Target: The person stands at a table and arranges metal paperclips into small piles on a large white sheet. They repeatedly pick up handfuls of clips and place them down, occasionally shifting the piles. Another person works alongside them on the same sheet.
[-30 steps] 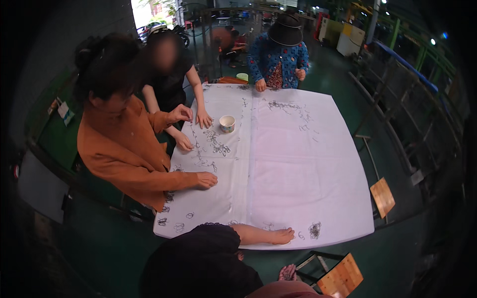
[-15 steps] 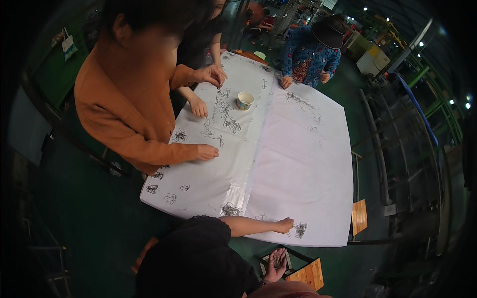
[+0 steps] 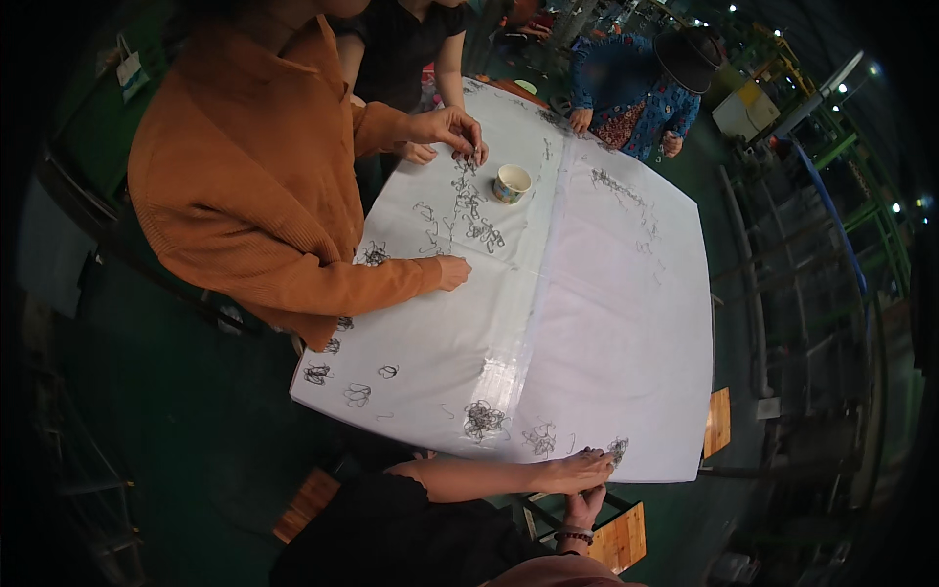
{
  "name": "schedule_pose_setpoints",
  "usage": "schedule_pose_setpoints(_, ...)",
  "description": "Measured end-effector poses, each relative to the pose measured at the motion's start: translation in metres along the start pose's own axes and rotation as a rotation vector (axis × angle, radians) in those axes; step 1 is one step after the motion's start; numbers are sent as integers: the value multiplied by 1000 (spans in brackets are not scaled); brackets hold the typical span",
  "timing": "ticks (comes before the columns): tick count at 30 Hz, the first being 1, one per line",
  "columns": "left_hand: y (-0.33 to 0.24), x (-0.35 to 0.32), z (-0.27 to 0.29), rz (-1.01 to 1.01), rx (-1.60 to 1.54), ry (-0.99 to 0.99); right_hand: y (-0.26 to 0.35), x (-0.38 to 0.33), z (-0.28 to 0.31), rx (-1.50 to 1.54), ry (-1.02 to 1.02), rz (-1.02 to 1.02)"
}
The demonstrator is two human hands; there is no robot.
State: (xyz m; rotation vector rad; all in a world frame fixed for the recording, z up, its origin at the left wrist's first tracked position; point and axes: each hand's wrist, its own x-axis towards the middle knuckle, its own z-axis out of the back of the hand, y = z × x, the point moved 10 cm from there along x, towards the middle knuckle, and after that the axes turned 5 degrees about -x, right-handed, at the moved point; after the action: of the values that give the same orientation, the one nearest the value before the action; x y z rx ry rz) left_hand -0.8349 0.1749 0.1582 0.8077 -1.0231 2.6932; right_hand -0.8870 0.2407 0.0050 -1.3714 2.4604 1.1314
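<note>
My left hand (image 3: 579, 473) reaches across the table's near edge, its fingers drawn together beside a small heap of dark bent wire pieces (image 3: 617, 449). Whatever lies in those fingers is too small to make out. Just below it is my right hand (image 3: 585, 503), with a dark bracelet at the wrist; the left hand hides its fingers. Looser wire pieces (image 3: 539, 438) lie left of my hands, and a denser tangled wire heap (image 3: 483, 420) sits farther left. All of them rest on a white-covered table (image 3: 616, 323).
Across the left side, a person in an orange-brown jacket (image 3: 245, 176) handles wire pieces near a paper cup (image 3: 512, 184). Someone in black (image 3: 411, 59) is beside them. At the far end stands a person in blue patterned clothing (image 3: 626, 88). Wooden stools (image 3: 619, 536) stand by the near edge.
My right hand, earlier palm up with dark pieces in it, has risen to my left hand. The view has shifted. The orange-clad person's hands remain over the wire pieces.
</note>
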Motion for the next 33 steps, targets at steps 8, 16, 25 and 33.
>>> schedule_pose_setpoints(8,0,0,-1,-2,-230,63,-13,-4,7,135,2,-114)
schedule_pose_setpoints(16,112,-53,-13,884,-1297,-380,6,-4,-70,510,-26,-113)
schedule_pose_setpoints(25,100,-72,-10,733,-1358,-178,-14,12,-80,536,-38,-170)
schedule_pose_setpoints(33,95,-66,40,703,-713,-156,-17,9,-72,539,-42,-192)
